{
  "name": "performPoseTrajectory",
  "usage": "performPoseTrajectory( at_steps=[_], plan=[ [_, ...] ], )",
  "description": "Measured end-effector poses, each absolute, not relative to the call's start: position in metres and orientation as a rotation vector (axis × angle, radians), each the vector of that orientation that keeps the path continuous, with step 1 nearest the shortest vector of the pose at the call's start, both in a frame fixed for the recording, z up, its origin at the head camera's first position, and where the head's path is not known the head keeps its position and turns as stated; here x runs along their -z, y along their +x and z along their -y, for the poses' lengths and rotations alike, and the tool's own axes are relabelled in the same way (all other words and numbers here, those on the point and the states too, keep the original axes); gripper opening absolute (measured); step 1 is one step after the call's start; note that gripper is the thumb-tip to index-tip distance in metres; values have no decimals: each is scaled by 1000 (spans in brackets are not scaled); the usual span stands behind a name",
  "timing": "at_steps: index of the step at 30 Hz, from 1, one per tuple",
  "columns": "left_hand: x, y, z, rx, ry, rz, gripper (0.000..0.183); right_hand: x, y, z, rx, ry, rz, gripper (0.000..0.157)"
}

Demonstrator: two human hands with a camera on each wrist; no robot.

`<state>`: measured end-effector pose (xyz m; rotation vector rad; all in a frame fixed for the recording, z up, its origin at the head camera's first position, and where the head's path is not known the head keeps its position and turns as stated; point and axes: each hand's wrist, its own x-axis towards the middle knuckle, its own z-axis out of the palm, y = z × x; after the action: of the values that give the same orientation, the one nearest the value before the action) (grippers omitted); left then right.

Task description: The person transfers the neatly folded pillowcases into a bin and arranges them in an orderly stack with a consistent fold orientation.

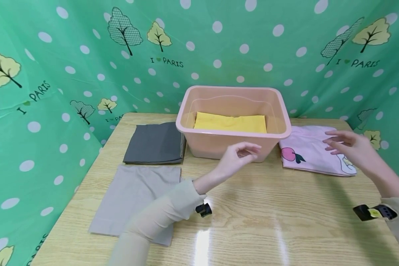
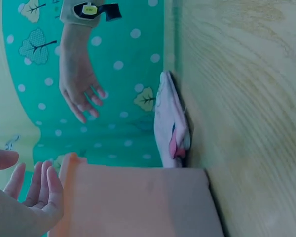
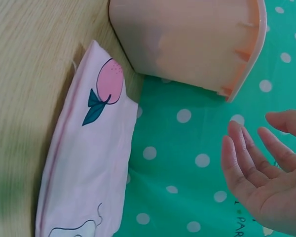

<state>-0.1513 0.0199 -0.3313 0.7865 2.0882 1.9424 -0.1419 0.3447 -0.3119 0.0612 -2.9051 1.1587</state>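
Observation:
In the head view my left hand (image 1: 236,159) hovers before the front wall of a pink plastic bin (image 1: 216,146), fingers relaxed and holding nothing. Inside the bin lies a folded yellow cloth (image 1: 231,123). Over on the right, my right hand (image 1: 354,146) is raised above a folded pink garment (image 1: 316,151) printed with a peach. Its fingers are loosely bent, with nothing between them. The right wrist view has that hand (image 3: 266,173) apart from the garment (image 3: 96,138), which lies beside the bin (image 3: 187,44).
Left of the bin, a folded dark grey cloth (image 1: 156,142) lies on the wooden table (image 1: 252,214). A light grey cloth (image 1: 136,195) is spread in front of it, partly covered by my left sleeve (image 1: 166,210). A green dotted curtain (image 1: 216,44) hangs behind and at both sides.

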Motion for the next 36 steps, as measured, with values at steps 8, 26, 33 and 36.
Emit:
performPoseTrajectory(
  at_steps=[8,26,33,36],
  plan=[
    [327,-136,-31,-1975,761,-2043,25,322,-140,-354,-1195,83,2904,41],
    [373,-142,-71,-1843,682,-2151,25,348,-139,-377,-1362,83,2872,21],
    [387,-144,-90,-1858,578,-2102,26,358,-140,-383,-1432,86,2835,21],
    [393,-144,-97,-1871,530,-2080,26,362,-140,-385,-1416,71,2842,21]
  ],
)
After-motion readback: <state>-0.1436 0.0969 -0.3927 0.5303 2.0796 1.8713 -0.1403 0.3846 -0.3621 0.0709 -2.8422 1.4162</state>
